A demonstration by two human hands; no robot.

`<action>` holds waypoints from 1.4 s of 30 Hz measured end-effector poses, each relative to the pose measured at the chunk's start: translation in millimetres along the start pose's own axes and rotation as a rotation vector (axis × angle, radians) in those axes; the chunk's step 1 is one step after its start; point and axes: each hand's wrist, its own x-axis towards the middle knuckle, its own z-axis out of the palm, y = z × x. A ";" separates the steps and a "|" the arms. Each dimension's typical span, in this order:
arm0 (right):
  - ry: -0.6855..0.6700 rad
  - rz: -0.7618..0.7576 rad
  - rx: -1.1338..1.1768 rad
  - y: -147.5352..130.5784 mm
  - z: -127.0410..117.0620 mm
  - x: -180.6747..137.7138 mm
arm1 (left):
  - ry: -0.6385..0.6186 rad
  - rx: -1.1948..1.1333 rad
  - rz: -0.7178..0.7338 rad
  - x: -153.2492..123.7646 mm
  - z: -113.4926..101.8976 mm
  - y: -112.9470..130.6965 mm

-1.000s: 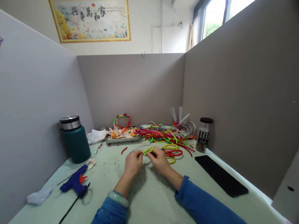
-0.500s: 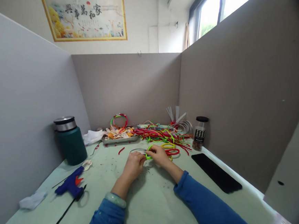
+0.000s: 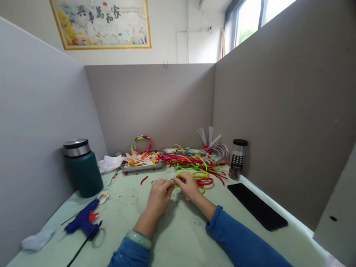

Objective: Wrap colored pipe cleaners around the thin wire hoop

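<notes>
Mid-surface, the left hand (image 3: pixel 159 194) and right hand (image 3: pixel 188 184) each close a pinching grip on a green pipe cleaner (image 3: pixel 177 175), meeting fingertip to fingertip, seemingly to bend it.

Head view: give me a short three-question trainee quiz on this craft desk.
1. True or false: both hands pinch the green pipe cleaner.
2. Which lies nearest the left hand? A) glue gun B) black pad C) green flask
3. Fill in: the dark-lidded jar stands by the ___ partition wall.

Key: 1 true. The right hand meets the left at it. 2 A. 3 right.
</notes>
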 end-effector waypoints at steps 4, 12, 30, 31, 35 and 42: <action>0.144 -0.026 0.055 -11.4 -6.7 -0.7 | 0.200 -0.031 -0.106 1.6 -2.9 -3.0; -0.142 -0.030 0.222 -20.4 -0.7 -9.9 | 0.310 -0.116 -0.205 3.7 -10.1 0.5; -0.204 0.275 0.445 -5.2 15.1 -11.5 | 0.118 -0.286 -0.218 6.2 -9.7 13.2; -0.176 0.243 0.398 -4.9 14.1 -11.2 | 0.128 -0.283 -0.219 6.3 -9.5 13.0; -0.108 0.087 0.180 -8.4 9.1 -11.9 | 0.153 -0.264 -0.231 6.3 -8.6 11.3; -0.049 -0.135 -0.009 -22.8 2.5 -14.1 | 0.262 -0.190 -0.176 5.3 -9.7 8.8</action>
